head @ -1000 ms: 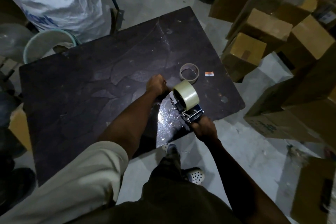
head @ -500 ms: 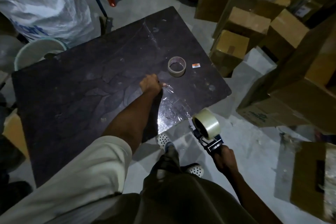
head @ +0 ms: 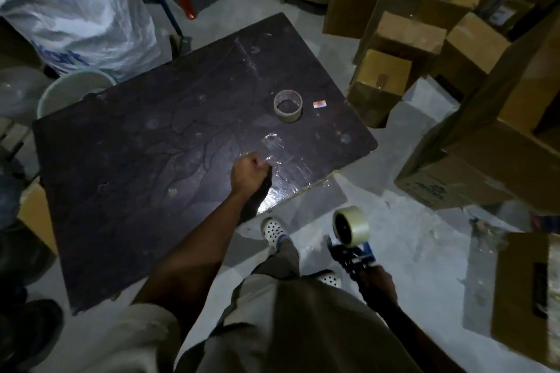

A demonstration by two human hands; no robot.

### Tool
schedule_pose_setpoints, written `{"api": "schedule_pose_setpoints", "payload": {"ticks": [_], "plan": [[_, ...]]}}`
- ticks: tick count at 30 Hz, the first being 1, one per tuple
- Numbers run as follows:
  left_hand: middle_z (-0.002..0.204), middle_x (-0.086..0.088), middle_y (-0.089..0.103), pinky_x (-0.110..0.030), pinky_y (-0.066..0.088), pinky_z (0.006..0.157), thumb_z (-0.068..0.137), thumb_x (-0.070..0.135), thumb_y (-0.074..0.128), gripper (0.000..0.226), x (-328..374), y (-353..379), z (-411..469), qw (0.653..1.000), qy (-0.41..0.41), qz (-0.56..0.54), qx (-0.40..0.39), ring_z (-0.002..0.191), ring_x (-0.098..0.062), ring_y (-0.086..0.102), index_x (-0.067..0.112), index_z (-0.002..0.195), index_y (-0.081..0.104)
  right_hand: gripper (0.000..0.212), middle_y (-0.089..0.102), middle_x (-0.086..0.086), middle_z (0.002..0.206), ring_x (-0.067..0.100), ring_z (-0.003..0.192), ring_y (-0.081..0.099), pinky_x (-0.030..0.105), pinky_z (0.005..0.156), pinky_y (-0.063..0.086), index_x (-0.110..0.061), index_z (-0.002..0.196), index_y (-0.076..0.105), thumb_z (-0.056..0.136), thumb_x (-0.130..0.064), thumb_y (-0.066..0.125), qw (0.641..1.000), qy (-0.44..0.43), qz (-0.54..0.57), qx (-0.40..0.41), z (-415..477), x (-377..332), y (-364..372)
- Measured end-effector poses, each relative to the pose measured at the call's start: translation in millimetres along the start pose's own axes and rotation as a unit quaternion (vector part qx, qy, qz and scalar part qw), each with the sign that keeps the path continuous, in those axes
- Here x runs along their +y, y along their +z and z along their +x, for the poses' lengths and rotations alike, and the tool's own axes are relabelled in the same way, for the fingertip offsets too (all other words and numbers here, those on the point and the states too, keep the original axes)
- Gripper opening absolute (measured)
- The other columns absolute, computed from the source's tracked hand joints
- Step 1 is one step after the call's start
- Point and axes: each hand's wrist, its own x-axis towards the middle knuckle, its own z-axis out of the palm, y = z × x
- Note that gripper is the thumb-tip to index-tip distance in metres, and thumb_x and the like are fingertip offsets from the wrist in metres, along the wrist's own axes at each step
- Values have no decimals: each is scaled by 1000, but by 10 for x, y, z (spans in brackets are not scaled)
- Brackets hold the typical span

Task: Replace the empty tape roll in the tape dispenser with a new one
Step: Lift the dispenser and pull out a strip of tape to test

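My right hand (head: 378,283) grips the handle of the blue and black tape dispenser (head: 353,254), held off the table over the floor. A full roll of clear tape (head: 351,225) sits on its spindle. My left hand (head: 248,174) is closed on the dark table (head: 136,160), pinching the end of a stretch of clear tape (head: 285,160) stuck down near the table's near right corner. The empty cardboard tape core (head: 288,106) lies flat on the table, farther away than my left hand.
A small orange and white label (head: 319,104) lies beside the core. Cardboard boxes (head: 381,82) crowd the floor to the right. A white sack (head: 78,9) and a pale bucket (head: 72,91) stand beyond the table's left side. My shoe (head: 272,228) is below the table edge.
My right hand has pulled the dispenser back from the table and down to the right, drawing tape off the roll. My left hand has stayed on the table, holding the tape end.
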Motion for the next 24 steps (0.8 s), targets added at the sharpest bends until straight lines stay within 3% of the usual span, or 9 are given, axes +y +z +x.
{"api": "schedule_pose_setpoints", "payload": {"ticks": [2,4,7,14,18,21,24], "plan": [[62,0,62,-29,46,62,81,28,68,23,-125,8,-11,1000,-12,-15,18,66,-24,64,18,65,55,41,77,11,93,36,86,72,43,74,60,-28,78,71,77,-66,57,1000,14,-13,16,2,123,-39],[63,0,63,-30,48,64,79,28,67,24,-202,43,-49,999,-16,-20,24,67,-24,64,20,63,51,49,76,16,85,39,82,72,47,71,61,-16,76,72,73,-61,53,999,11,16,44,-54,-29,-138],[67,-2,65,-32,50,67,78,25,66,22,-180,70,-106,999,-6,-31,24,69,-24,63,23,62,51,55,76,15,87,39,89,69,36,72,50,-11,84,74,71,-59,51,997,-25,37,70,-108,-503,-358],[66,2,63,-30,48,67,79,31,68,19,-134,30,-51,996,-37,-69,40,70,-24,63,19,68,58,41,75,16,83,38,81,67,31,70,41,-7,84,74,74,-44,60,979,-97,103,148,-27,-1192,-609],[64,3,61,-27,41,63,83,31,69,26,-156,-48,55,993,-47,-77,73,68,-23,61,19,66,54,29,73,16,78,36,76,66,32,67,41,-9,73,68,79,-37,66,977,-149,85,129,109,-1594,-649],[60,4,58,-26,37,63,83,31,72,30,-196,-132,158,989,-66,-88,94,66,-21,59,18,64,53,31,70,6,60,27,58,67,40,59,55,-13,62,63,77,-39,72,977,-180,80,85,115,-1938,-645],[57,5,56,-27,37,61,82,30,74,33,-279,-212,207,984,-86,-111,112,66,-24,62,18,61,51,32,66,7,51,25,42,65,40,43,56,-8,69,65,80,-34,80,973,-214,78,40,112,-2254,-568]]}}
